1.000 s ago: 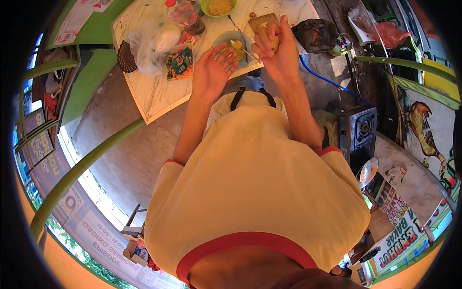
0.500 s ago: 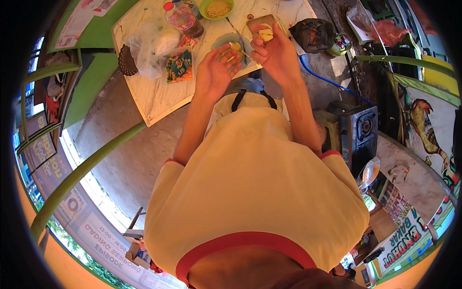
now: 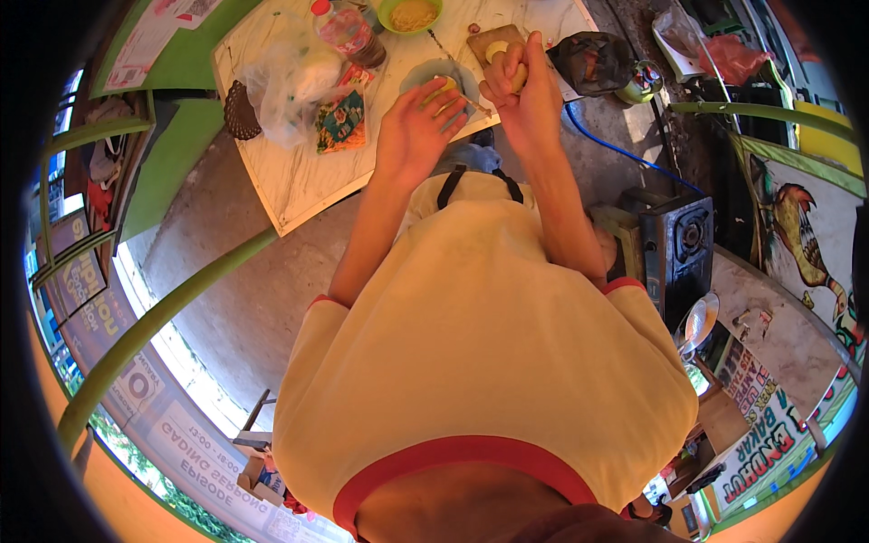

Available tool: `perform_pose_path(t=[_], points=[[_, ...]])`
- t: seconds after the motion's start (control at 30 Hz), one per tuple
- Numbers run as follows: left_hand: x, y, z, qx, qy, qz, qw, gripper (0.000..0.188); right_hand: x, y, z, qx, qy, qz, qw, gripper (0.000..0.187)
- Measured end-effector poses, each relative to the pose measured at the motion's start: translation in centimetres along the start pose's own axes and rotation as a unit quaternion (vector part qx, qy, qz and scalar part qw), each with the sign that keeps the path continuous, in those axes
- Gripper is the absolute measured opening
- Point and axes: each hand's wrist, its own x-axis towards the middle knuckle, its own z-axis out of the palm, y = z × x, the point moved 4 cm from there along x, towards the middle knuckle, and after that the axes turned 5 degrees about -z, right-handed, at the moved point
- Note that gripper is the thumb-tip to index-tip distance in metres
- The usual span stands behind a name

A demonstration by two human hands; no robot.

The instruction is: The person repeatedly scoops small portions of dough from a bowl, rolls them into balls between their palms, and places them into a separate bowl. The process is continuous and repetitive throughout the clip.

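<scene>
Both forearms reach forward, elbows bent, across the tabletop's (image 3: 294, 190) near edge. Left hand (image 3: 422, 131): palm turned up, fingers loosely spread; fingertips overlap the near-left part of the grey bowl (image 3: 425, 68) in view; contact not resolvable. Right hand (image 3: 525, 95): raised right of the bowl, fingers curled round a yellow piece (image 3: 519, 80), one digit straight, pointing away from the body. Piece lies within the curl. Beyond: wooden board (image 3: 479, 45), toward the right edge; farther off, bottle (image 3: 351, 34) and green bowl (image 3: 395, 25).
</scene>
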Motion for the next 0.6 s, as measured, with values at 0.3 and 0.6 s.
perform_pose_path(t=[0.3,0.6], points=[[0.2,-0.4,6.1,-0.043,-0.015,-0.002,0.999,0.039,-4.0,-1.7,5.9,-0.551,-0.117,-0.177,0.807,0.032],[1.6,-0.3,4.1,-0.024,-0.141,-0.003,0.99,0.034,-2.9,-4.5,3.6,-0.375,-0.025,-0.207,0.903,0.025]])
